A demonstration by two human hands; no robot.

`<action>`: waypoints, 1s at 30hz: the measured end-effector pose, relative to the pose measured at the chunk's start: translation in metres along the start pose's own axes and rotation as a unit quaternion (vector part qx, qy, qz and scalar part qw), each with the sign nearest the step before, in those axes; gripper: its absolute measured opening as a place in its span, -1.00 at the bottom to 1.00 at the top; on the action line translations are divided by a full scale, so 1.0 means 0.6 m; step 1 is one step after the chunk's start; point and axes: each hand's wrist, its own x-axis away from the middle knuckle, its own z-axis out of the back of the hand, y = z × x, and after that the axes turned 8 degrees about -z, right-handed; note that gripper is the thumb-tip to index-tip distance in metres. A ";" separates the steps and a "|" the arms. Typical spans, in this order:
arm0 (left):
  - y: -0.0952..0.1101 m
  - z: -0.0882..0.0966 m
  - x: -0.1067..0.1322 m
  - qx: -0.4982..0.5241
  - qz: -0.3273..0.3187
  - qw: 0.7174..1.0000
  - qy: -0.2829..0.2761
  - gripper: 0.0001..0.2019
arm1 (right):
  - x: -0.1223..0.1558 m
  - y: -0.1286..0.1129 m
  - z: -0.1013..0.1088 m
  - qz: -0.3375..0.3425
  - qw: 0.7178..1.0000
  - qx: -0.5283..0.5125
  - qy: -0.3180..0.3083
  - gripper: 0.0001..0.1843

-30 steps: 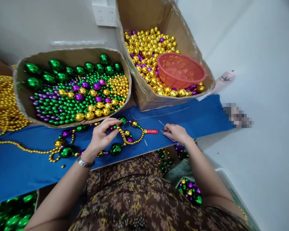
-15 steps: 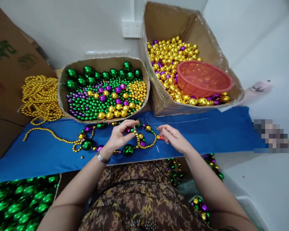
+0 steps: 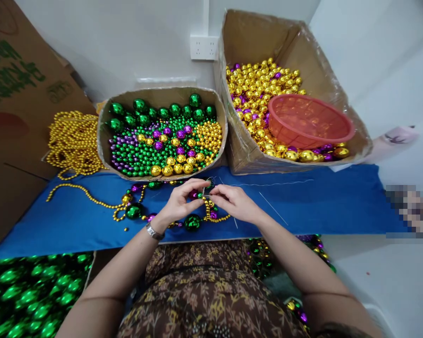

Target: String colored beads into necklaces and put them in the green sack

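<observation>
My left hand (image 3: pixel 184 199) pinches a fine pale thread between thumb and fingertips, above the bead garland. Close against it, my right hand (image 3: pixel 235 203) has its thumb and fingers pinched at the same thread; the exact hold is too small to see. Just under the fingertips hangs a loop of small gold beads (image 3: pixel 216 219). To the left on the blue cloth lies the rest of the garland, with a large green ball (image 3: pixel 134 211), another green ball (image 3: pixel 192 222) and purple and gold beads. A loose length of thread (image 3: pixel 278 182) trails right from the hands.
Behind the garland stands a cardboard box (image 3: pixel 104 150) of green, purple and gold beads. Right of it, a taller box (image 3: pixel 254 157) holds gold balls and a red plastic basket (image 3: pixel 312 119). Gold bead strands (image 3: pixel 74 141) are piled left. Green balls (image 3: pixel 31 291) fill the lower left.
My right hand has moved left, meeting my left hand at the thread. The red piece formerly beside it is out of sight. The view has shifted slightly.
</observation>
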 end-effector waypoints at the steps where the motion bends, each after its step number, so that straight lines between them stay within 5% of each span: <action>1: 0.001 0.000 0.000 -0.001 0.000 1.000 0.000 -0.57 | 0.000 -0.001 0.000 -0.001 1.000 -0.001 -0.003 -0.78; 12: -0.002 0.000 -0.002 -0.033 -0.033 0.999 -0.023 -0.57 | 0.004 -0.004 0.002 -0.008 1.000 0.011 0.002 -0.75; 17: -0.005 0.008 0.000 -0.015 -0.013 1.000 0.022 -0.54 | 0.027 0.068 0.033 -0.059 0.990 0.085 0.096 -0.71; 21: -0.007 0.013 -0.002 0.031 0.002 0.997 0.075 -0.49 | 0.061 0.159 0.053 -0.246 0.910 0.308 0.132 -0.67; 24: -0.012 0.012 -0.005 0.060 -0.002 0.994 0.093 -0.45 | 0.083 0.195 0.053 -0.307 0.867 0.375 0.117 -0.65; 30: -0.020 0.009 -0.007 0.097 -0.002 0.989 0.116 -0.40 | 0.106 0.188 0.037 -0.203 0.907 0.366 0.042 -0.66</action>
